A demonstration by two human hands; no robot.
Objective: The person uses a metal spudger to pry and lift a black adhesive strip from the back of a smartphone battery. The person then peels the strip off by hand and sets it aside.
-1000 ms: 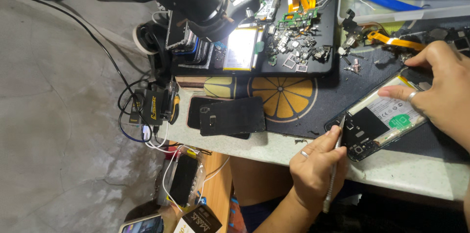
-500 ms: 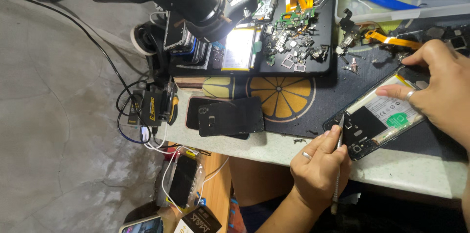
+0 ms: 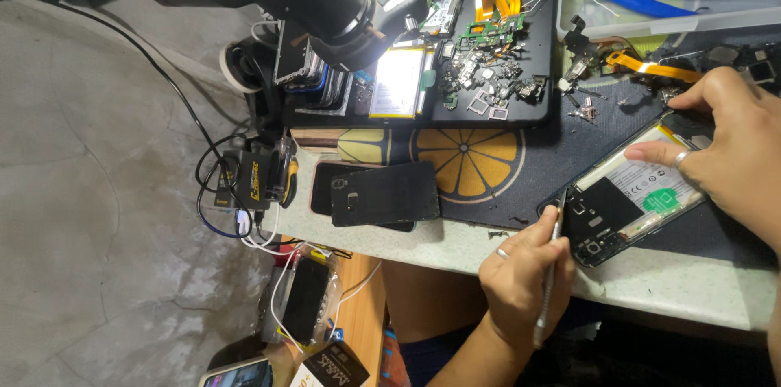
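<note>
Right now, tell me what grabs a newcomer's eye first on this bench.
The opened phone at the right edge of the dark mat, its back off: the right hand steadies it while the left hand works a thin metal tool at its lower corner. Next, the orange-slice print mid-mat, and the black tray of loose parts behind it under a bright lamp.

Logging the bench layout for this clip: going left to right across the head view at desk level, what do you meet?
Yellow-and-black tool → black back cover → orange-slice mat print → left hand holding a thin tool → opened phone → right hand.
</note>
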